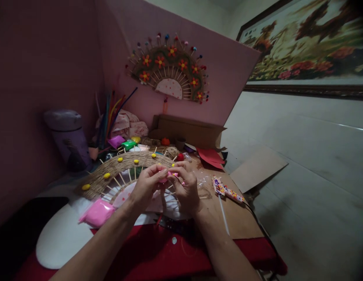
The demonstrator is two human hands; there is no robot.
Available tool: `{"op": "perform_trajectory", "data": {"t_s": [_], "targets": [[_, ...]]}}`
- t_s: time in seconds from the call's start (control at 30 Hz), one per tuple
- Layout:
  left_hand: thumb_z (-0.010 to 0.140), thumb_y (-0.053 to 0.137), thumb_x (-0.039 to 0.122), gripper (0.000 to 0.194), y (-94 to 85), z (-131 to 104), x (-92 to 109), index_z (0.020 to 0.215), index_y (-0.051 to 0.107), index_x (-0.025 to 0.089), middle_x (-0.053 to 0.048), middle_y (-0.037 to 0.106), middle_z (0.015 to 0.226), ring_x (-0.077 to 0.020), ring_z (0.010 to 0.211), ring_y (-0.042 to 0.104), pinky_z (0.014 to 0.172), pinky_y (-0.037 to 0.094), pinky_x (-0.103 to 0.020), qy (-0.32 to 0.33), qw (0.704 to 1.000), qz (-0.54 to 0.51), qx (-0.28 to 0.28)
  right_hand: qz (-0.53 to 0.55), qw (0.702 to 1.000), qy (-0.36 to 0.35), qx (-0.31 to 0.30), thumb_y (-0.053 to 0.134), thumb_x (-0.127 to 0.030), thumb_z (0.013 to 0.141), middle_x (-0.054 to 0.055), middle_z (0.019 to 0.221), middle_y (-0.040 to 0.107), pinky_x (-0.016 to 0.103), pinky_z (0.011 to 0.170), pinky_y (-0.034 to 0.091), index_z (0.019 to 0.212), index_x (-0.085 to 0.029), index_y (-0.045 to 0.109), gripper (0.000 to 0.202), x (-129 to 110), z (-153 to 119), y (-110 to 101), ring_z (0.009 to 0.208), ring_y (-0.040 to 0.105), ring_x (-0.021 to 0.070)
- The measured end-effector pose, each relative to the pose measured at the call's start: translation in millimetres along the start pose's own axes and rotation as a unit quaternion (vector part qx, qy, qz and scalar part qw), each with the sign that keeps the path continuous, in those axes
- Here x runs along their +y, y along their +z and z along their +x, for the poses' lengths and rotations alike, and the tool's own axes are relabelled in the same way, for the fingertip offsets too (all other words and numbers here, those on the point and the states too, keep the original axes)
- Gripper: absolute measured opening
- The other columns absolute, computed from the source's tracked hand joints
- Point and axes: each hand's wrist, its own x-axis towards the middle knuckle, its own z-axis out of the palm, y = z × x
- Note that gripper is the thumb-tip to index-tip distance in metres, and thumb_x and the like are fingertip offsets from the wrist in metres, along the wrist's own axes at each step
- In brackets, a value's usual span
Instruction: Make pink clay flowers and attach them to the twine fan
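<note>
Both my hands meet over the right part of a twine-wrapped fan (127, 161) with wooden sticks and yellow dots. My left hand (149, 185) pinches a small lump of pink clay (163, 179). The fingers of my right hand (185, 187) are closed on the same pink clay, close beside the left fingertips. The exact shape of the clay is partly hidden by the fingers. A bag of pink clay (98, 213) lies left of my left forearm, by the lower edge of the fan.
A patterned glue gun (228, 192) lies on cardboard (245, 224) at the right. Red sheets (210, 157) and twine are behind. A purple container (70, 142) stands at the left. A white oval (62, 238) lies front left. A finished flowered fan (171, 72) hangs behind.
</note>
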Motion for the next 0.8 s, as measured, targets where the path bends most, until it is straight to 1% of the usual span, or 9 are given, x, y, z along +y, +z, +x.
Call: {"op": "perform_trajectory", "data": {"t_s": [0.1,0.17,0.3,0.33,0.4,0.5,0.57,0.67,0.8], "targets": [[0.058,0.078,0.025,0.026,-0.8,1,-1,0.071,0.059,0.013,0.001,0.059,0.061,-0.0071,0.054,0.053,0.050,0.039,-0.017,-0.006,0.999,-0.012,0.034,0.007,1.000,-0.014,-0.007,0.052,-0.023,0.088,0.004,0.086,0.058,0.033,0.078,0.046,0.088,-0.021,0.062,0.010,3,0,1,0.087,0.055,0.0179],[0.055,0.078,0.021,0.026,-0.5,3,-3,0.068,0.057,0.014,0.002,0.058,0.060,-0.0072,0.054,0.053,0.052,0.040,-0.018,-0.007,0.998,-0.025,0.060,0.041,0.999,-0.014,-0.003,0.053,-0.022,0.087,0.003,0.080,0.059,0.031,0.074,0.045,0.084,-0.020,0.061,0.009,4,0,3,0.081,0.055,0.0170],[0.054,0.077,0.018,0.025,0.5,4,-4,0.065,0.055,0.014,0.004,0.056,0.058,-0.0060,0.052,0.050,0.050,0.036,-0.017,0.011,0.996,-0.040,0.082,0.146,0.987,0.068,0.005,0.060,-0.024,0.084,0.002,0.076,0.061,0.028,0.068,0.044,0.080,-0.020,0.064,0.007,8,0,7,0.074,0.056,0.0148],[0.054,0.077,0.019,0.025,0.3,4,-3,0.066,0.055,0.014,0.003,0.057,0.059,-0.0061,0.053,0.050,0.050,0.037,-0.017,0.017,0.996,-0.038,0.084,0.176,0.980,0.091,-0.002,0.062,-0.025,0.082,0.002,0.079,0.062,0.027,0.068,0.045,0.084,-0.020,0.065,0.006,9,0,8,0.076,0.057,0.0149],[0.057,0.078,0.022,0.026,-0.8,5,-3,0.069,0.056,0.014,0.003,0.058,0.062,-0.0063,0.055,0.051,0.052,0.037,-0.017,0.029,0.996,-0.023,0.080,0.229,0.964,0.132,-0.013,0.064,-0.028,0.080,0.003,0.086,0.065,0.028,0.071,0.046,0.093,-0.021,0.066,0.015,12,-1,10,0.080,0.060,0.0160],[0.063,0.076,0.029,0.026,-3.0,6,-4,0.071,0.056,0.014,0.003,0.056,0.061,-0.0057,0.054,0.047,0.050,0.034,-0.017,0.047,0.997,0.018,0.063,0.247,0.954,0.172,0.000,0.063,-0.030,0.081,0.003,0.085,0.066,0.027,0.070,0.047,0.093,-0.020,0.067,0.015,15,-2,12,0.078,0.060,0.0155],[0.064,0.076,0.028,0.025,-4.1,7,-6,0.070,0.056,0.014,0.004,0.054,0.059,-0.0054,0.053,0.045,0.051,0.034,-0.017,0.063,0.996,0.028,0.058,0.229,0.959,0.168,0.004,0.062,-0.028,0.082,0.002,0.081,0.065,0.026,0.069,0.046,0.086,-0.020,0.068,0.011,15,-2,12,0.077,0.059,0.0146],[0.064,0.075,0.028,0.024,-4.8,7,-8,0.078,0.060,0.015,0.003,0.058,0.067,-0.0065,0.058,0.048,0.055,0.037,-0.018,0.081,0.993,0.053,0.072,0.215,0.966,0.144,0.001,0.062,-0.025,0.082,0.002,0.082,0.064,0.026,0.070,0.046,0.087,-0.020,0.067,0.008,14,-1,11,0.079,0.059,0.0146],[0.066,0.074,0.032,0.024,-7.0,8,-9,0.079,0.067,0.013,-0.001,0.062,0.070,-0.0087,0.063,0.050,0.059,0.039,-0.020,0.079,0.985,0.140,0.063,0.185,0.976,0.110,0.015,0.060,-0.019,0.083,0.001,0.083,0.061,0.027,0.072,0.045,0.087,-0.022,0.066,0.008,14,0,7,0.081,0.058,0.0145]]}}
